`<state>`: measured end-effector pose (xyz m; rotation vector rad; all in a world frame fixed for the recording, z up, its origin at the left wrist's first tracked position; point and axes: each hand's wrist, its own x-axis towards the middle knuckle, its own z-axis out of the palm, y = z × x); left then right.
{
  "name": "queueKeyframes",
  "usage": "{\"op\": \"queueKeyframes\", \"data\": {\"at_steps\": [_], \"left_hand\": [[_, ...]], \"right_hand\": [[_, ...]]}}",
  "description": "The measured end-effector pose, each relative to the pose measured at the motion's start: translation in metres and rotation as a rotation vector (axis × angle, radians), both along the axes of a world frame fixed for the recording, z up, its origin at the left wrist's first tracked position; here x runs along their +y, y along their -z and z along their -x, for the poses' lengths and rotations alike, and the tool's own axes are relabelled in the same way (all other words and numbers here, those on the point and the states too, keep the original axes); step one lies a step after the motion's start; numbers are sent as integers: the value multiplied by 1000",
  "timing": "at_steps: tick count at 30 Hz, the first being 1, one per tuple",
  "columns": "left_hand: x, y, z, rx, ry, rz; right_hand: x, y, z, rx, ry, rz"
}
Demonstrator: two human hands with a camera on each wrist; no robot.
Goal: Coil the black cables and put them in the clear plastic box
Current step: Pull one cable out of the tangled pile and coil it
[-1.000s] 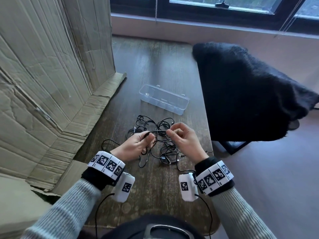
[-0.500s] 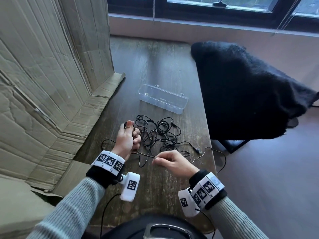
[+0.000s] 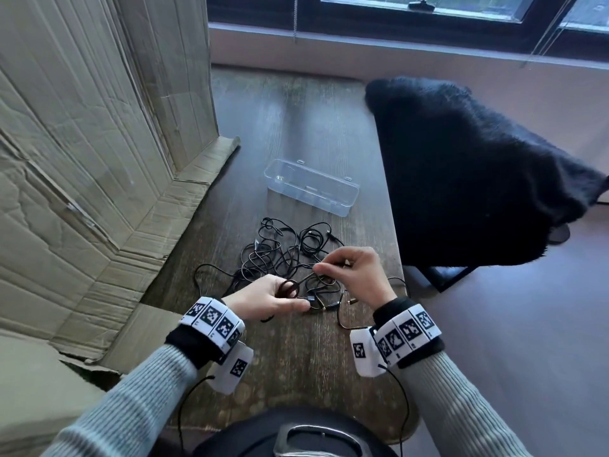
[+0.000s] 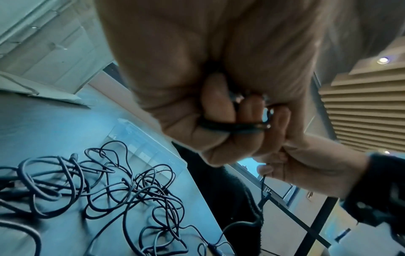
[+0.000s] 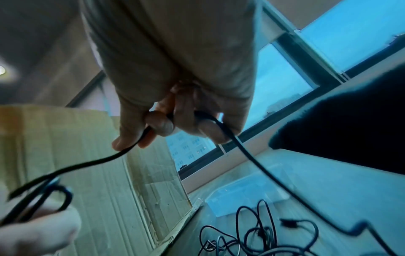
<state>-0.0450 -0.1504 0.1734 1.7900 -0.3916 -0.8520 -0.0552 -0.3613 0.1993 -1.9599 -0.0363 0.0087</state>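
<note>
Two hands meet at centre frame in the head view: the left hand [image 3: 263,300] grips a small coil [image 3: 288,289], the right hand [image 3: 357,275] pinches that cable's free run. Behind them lies the tangle of black cables [image 3: 283,250] on the counter [image 3: 296,133], with the clear plastic box [image 3: 311,187] beyond, nothing visible in it.

From the left wrist, unlike from above, loops show wrapped round curled fingers [image 4: 249,110]; pulled tight, they could bind.

At lower right of the right wrist view, the trailing cable [image 5: 285,188] runs down toward the tangle, so winding may drag it along.
</note>
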Motion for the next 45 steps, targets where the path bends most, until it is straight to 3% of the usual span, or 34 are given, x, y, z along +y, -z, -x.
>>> {"op": "queueKeyframes", "data": {"at_steps": [4,7,9,11,13,17,23,27,30,33,36,39,45], "left_hand": [[4,5,-2,91,-177,332],[0,4,-5,305,-397,583],[-7,3,-6,404,-541,654],[-12,-2,-8,418,-653,685],[-14,-4,-14,384,-759,672],[-10,-2,-20,260,-892,578],[-3,19,-21,-55,-610,170],[-4,30,-14,-132,-314,-50],[-7,19,-9,-165,-160,-130],[-11,10,-7,-78,-40,-83],[-11,11,-8,-158,89,-123],[-6,15,-8,-45,32,12],[9,17,-14,220,-390,490]], "right_hand": [[-5,12,4,109,70,-260],[2,28,11,196,48,-369],[11,45,16,257,10,-293],[18,65,22,349,-96,-64],[23,75,30,418,-196,134],[24,63,40,371,-333,237],[13,21,25,275,-350,53],[4,7,6,228,-345,219],[3,15,-1,194,-258,254],[7,23,0,154,-185,276],[9,28,1,131,-110,232],[5,29,1,147,-23,131],[-12,32,12,179,-89,-192]]}}
